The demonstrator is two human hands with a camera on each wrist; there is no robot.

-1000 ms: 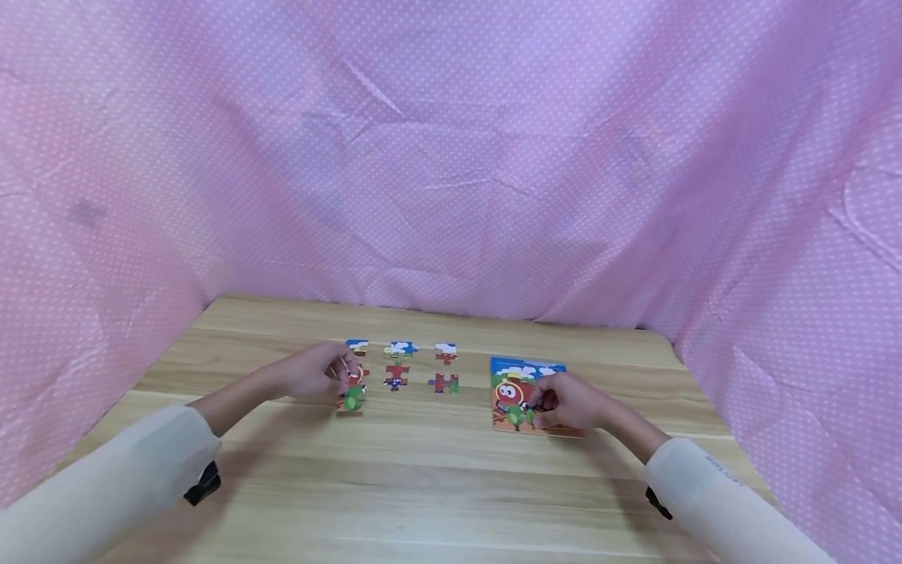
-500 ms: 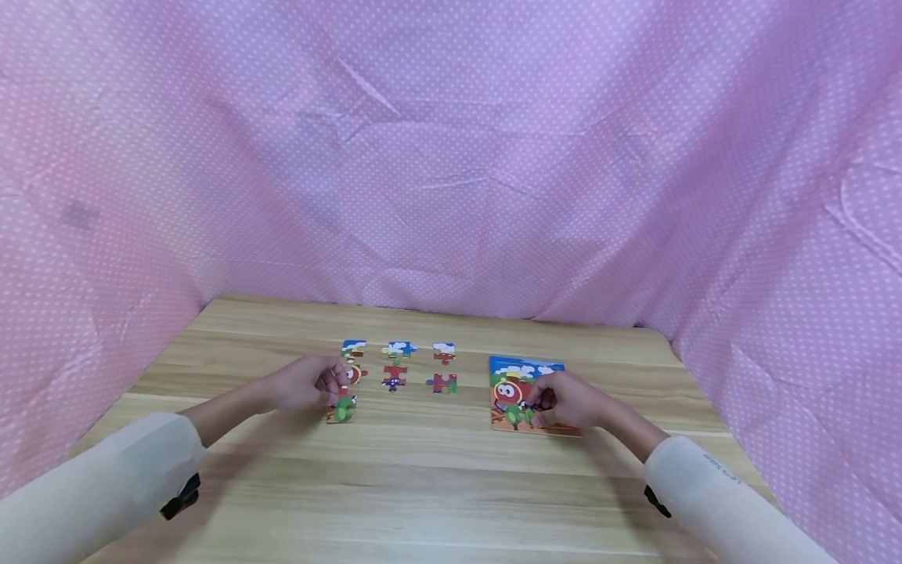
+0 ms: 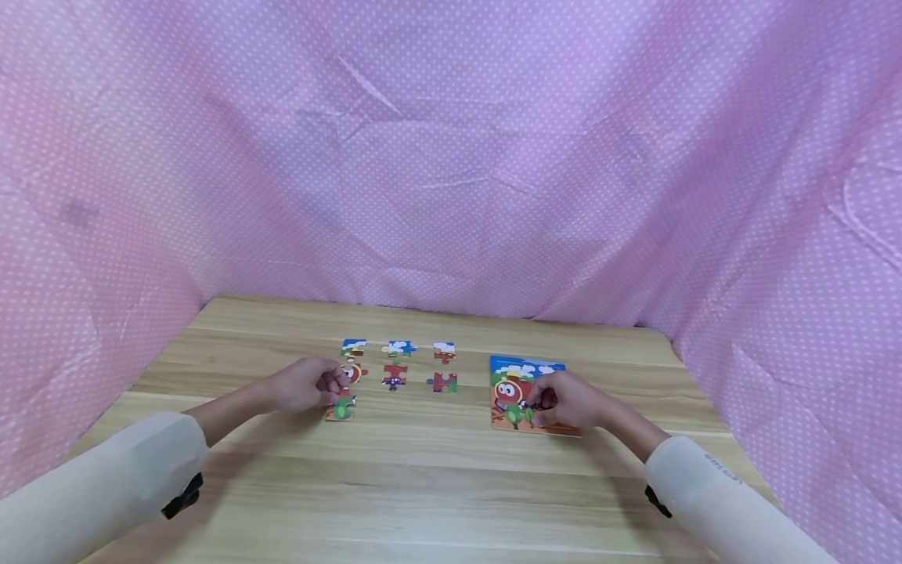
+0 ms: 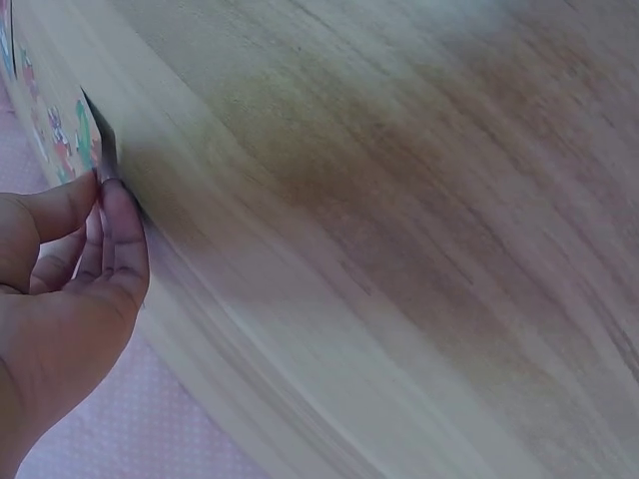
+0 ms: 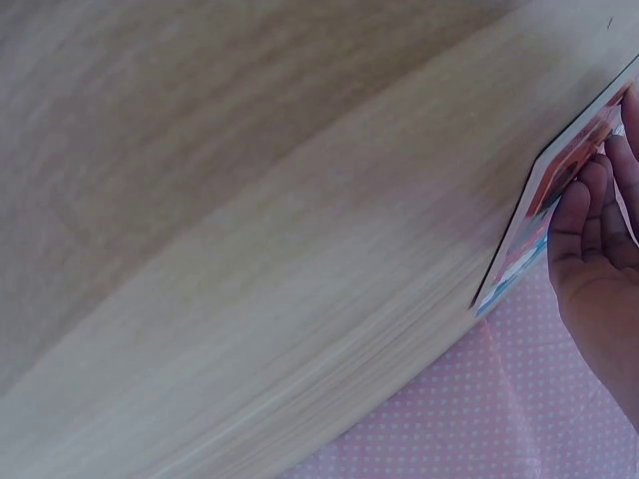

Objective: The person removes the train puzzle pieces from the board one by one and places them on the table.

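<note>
My left hand (image 3: 303, 384) pinches a jigsaw piece (image 3: 341, 406) with green and red printing, at the near left of the laid-out pieces. In the left wrist view that piece (image 4: 104, 150) is tilted, with one edge up off the wood, between thumb and fingertips. My right hand (image 3: 571, 399) rests on the right part of a square picture board (image 3: 509, 419) showing a red ant-like figure. Its fingers are bent loosely with the tips on the board, the thumb apart; the hand hides part of the picture. In the right wrist view the board (image 5: 509, 261) lies flat beneath the fingers.
Several loose jigsaw pieces lie apart in two rows, among them a sky piece (image 3: 402, 348), a red piece (image 3: 395, 376) and a red-green piece (image 3: 444, 382). The wooden table (image 3: 437, 486) meets a pink dotted cloth (image 3: 451, 196) at its back and sides.
My left hand has drawn left and slightly toward me with the pinched piece, uncovering the piece with eyes behind it. My right hand stays on the board.
</note>
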